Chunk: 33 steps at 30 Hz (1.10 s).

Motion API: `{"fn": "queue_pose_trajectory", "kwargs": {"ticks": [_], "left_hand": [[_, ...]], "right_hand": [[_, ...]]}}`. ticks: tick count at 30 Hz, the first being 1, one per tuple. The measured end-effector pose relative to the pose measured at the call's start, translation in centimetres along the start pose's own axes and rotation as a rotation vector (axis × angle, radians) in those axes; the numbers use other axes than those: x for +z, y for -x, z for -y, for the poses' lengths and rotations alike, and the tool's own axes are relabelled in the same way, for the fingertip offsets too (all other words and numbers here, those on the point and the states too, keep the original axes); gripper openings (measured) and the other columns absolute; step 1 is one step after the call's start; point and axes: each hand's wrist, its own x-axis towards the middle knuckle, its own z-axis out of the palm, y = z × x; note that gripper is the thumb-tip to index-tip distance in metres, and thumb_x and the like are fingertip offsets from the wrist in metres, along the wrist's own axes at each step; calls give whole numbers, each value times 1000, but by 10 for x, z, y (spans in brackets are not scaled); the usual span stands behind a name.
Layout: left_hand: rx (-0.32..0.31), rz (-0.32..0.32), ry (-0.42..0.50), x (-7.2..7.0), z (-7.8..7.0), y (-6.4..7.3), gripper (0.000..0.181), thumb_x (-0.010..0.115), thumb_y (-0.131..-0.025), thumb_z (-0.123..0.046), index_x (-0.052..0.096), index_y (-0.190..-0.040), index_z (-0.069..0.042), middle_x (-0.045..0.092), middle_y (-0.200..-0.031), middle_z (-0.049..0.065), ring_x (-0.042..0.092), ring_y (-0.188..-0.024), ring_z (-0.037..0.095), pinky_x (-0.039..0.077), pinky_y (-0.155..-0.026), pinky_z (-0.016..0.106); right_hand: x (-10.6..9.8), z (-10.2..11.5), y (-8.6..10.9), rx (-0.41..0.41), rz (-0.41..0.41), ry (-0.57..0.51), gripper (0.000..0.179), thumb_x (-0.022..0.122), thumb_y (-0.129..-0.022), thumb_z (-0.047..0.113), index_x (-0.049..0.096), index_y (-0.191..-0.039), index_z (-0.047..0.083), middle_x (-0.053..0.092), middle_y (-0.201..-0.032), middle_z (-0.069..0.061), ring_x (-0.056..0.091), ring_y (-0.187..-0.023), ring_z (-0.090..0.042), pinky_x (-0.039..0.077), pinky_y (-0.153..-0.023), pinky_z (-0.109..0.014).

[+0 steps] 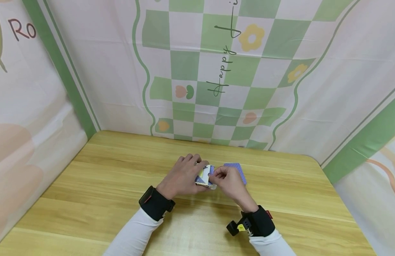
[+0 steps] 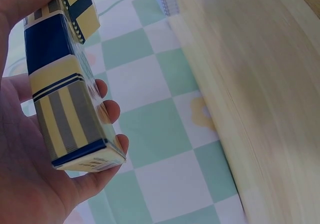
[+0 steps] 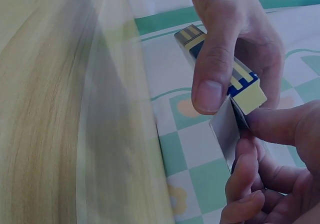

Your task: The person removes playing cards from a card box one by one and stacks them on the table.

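Observation:
A playing card box [image 2: 70, 94] with navy, cream and grey stripes along its side is gripped in my left hand [image 1: 184, 176], thumb on one side and fingers on the other. In the head view the box top [image 1: 204, 175] shows a blue pattern and a letter A. My right hand [image 1: 231, 182] pinches at the box's right end. The right wrist view shows a pale flap [image 3: 226, 131] sticking out from that end, beside the right thumb and fingertips. Whether anything is inside the box is hidden.
A stack of blue-backed playing cards [image 1: 239, 170] lies on the wooden table [image 1: 280, 192] just beyond my right hand. A checkered cloth [image 1: 213, 71] hangs along the table's far edge, with more cloth at both sides.

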Motion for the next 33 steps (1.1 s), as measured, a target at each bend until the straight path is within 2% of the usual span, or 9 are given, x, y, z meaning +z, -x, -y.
{"fn": "queue_pose_trajectory", "kwargs": {"ticks": [11,15,18,21,26,33], "left_hand": [[-1,-5,0,-1,2,0,70,62,-70,-66,53,-123,-21,46,-106,-2,44,-95,18,38,-77,36],[-9,3,5,-2,2,0,70,62,-70,-65,52,-124,-21,45,-107,-1,43,-95,18,37,-77,36],[-16,6,10,-2,3,0,71,64,-70,-64,52,-125,-21,45,-108,-1,43,-96,18,37,-78,37],[-21,7,18,-1,3,0,72,65,-69,-63,52,-125,-20,45,-109,-1,44,-97,19,37,-79,38],[-29,14,21,-3,4,1,73,65,-69,-63,52,-126,-19,46,-109,-1,44,-96,18,37,-79,37],[-40,21,27,-3,4,0,74,65,-69,-63,51,-127,-20,45,-109,-1,43,-96,17,36,-79,37]], "right_hand": [[-2,0,-1,19,37,-41,15,64,-85,21,63,-80,7,57,-74,-7,49,-65,-22,36,-53,-26],[-5,1,-1,36,45,-93,17,65,-84,19,62,-90,4,58,-78,-9,53,-69,-24,41,-57,-28],[-7,3,-1,56,30,-124,25,67,-81,16,60,-102,4,58,-80,-10,54,-70,-23,43,-58,-28],[-10,4,-2,59,23,-121,32,67,-81,14,58,-110,5,56,-79,-10,51,-67,-21,41,-56,-26],[-18,5,-2,44,83,-102,38,64,-83,11,53,-119,6,54,-79,-11,46,-63,-19,37,-55,-27],[-26,3,-3,17,99,-58,35,65,-83,17,56,-116,11,56,-83,-11,48,-67,-21,38,-57,-28]]}}
